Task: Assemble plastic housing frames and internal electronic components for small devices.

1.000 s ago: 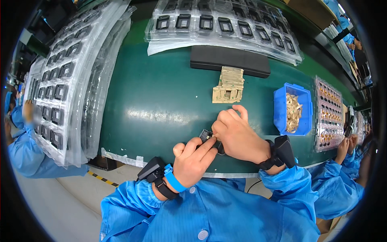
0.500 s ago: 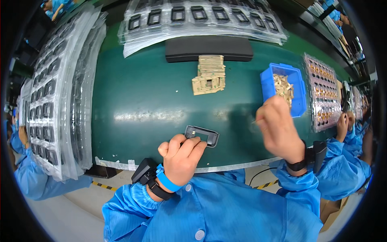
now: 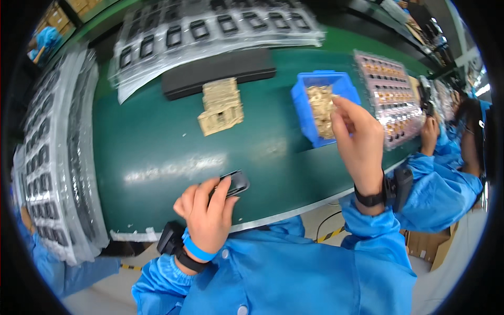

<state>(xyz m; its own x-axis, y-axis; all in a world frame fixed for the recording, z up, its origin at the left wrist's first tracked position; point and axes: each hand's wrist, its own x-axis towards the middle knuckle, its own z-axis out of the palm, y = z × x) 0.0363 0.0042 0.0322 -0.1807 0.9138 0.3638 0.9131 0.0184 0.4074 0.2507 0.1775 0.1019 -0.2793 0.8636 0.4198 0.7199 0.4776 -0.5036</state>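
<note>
My left hand [image 3: 206, 216] rests near the table's front edge, its fingers closed around a small dark rectangular plastic frame [image 3: 240, 182]. Part of the frame is hidden under the fingers. My right hand [image 3: 361, 137] is over the right side of a blue plastic bin [image 3: 305, 118], thumb and forefinger brought together. A tiny pale spot shows at those fingertips, too small and blurred to name. Many small tan strips [image 3: 321, 107] lie in the bin. Left of it, a stack of tan paper-like pieces [image 3: 222, 105] stands on the green table [image 3: 157, 142].
Behind the stack lies a long black box [image 3: 218, 73]. Clear trays of black frames [image 3: 199, 30] stand at the back, and more trays [image 3: 58, 157] are piled at left. A clear tray with orange and black parts [image 3: 389, 94] is at right, near a co-worker's hand [image 3: 429, 135].
My right hand has moved forward to the bin. The frame in my left hand is tilted differently. The whole view has shifted and turned with my head.
</note>
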